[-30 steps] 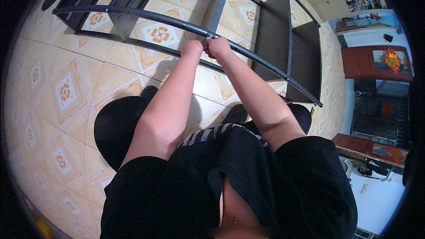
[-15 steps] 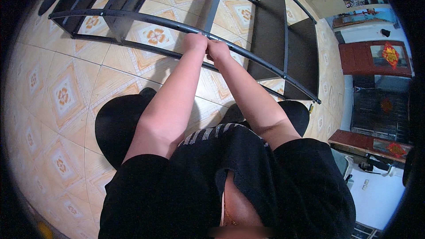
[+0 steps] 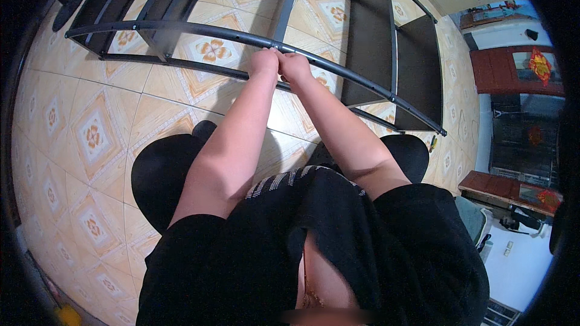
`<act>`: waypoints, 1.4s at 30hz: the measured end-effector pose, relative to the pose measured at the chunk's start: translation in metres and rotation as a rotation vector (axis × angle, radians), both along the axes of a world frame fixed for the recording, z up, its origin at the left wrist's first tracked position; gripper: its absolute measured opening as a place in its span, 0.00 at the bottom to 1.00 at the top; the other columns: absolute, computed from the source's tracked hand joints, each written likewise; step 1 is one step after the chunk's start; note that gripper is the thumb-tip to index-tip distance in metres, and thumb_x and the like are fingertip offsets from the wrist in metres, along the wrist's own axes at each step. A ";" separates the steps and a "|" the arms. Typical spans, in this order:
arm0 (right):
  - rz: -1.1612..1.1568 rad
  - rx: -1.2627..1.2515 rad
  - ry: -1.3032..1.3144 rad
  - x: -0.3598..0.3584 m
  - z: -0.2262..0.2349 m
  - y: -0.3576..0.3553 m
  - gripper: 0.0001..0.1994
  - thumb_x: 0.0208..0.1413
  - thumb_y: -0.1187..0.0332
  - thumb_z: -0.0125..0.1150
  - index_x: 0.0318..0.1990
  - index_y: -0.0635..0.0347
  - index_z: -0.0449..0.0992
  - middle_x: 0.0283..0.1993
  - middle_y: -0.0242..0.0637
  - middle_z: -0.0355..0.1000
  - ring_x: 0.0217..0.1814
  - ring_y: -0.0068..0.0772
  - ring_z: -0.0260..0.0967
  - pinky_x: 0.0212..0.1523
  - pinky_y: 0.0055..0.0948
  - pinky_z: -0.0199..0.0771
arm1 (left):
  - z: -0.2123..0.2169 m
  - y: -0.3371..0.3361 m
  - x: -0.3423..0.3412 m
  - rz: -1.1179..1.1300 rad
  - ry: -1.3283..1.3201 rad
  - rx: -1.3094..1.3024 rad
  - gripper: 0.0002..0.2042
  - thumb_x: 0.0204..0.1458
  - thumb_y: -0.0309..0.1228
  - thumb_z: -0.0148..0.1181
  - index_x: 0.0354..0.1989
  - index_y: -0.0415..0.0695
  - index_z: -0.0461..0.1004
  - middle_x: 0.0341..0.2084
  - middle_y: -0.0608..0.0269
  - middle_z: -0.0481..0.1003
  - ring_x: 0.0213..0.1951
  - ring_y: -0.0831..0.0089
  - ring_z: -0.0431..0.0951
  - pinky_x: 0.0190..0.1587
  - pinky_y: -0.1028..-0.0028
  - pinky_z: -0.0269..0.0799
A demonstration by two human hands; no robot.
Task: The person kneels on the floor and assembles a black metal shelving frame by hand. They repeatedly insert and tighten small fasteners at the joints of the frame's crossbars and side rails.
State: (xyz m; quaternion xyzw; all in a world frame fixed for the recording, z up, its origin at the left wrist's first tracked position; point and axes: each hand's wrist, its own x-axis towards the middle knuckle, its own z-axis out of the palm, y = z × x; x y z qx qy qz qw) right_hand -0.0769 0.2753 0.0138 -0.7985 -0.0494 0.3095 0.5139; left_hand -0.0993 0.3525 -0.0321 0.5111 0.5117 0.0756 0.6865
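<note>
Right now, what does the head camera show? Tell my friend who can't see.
The left hand and right hand are close together at a rail of a black shelf frame on a patterned tile floor.

Left hand (image 3: 264, 62) and right hand (image 3: 294, 66): fingers largely hidden at the near rail (image 3: 241, 37) of the shelf frame (image 3: 370, 39). Frame's far left part cropped above. Yellow object (image 3: 433, 142) beside its near right corner too small to identify.

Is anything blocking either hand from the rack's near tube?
Nothing visible does: the left hand and right hand are both at the black near tube, by the middle shelf's end. What lies behind them is hidden.
</note>
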 end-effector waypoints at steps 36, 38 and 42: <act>1.686 -0.931 -1.551 0.061 0.070 0.060 0.08 0.44 0.64 0.57 0.25 0.56 0.80 0.30 0.36 0.76 0.35 0.39 0.74 0.36 0.35 0.71 | 0.037 -0.012 -0.024 -0.465 0.340 1.255 0.12 0.57 0.38 0.44 0.41 0.47 0.72 0.38 0.60 0.73 0.42 0.63 0.74 0.44 0.60 0.65; 1.775 -0.949 -1.587 0.056 0.080 0.056 0.09 0.45 0.63 0.57 0.24 0.56 0.80 0.30 0.37 0.77 0.34 0.39 0.74 0.35 0.35 0.71 | 0.032 -0.007 -0.025 -0.471 0.377 1.165 0.14 0.58 0.41 0.45 0.39 0.46 0.73 0.36 0.57 0.76 0.41 0.61 0.76 0.40 0.57 0.67; 1.541 -0.916 -1.534 0.062 0.082 0.026 0.09 0.49 0.63 0.55 0.27 0.50 0.81 0.29 0.36 0.77 0.35 0.40 0.75 0.37 0.38 0.72 | 0.036 -0.006 -0.021 -0.567 0.293 0.908 0.13 0.56 0.41 0.49 0.34 0.48 0.77 0.34 0.54 0.78 0.38 0.57 0.78 0.42 0.58 0.69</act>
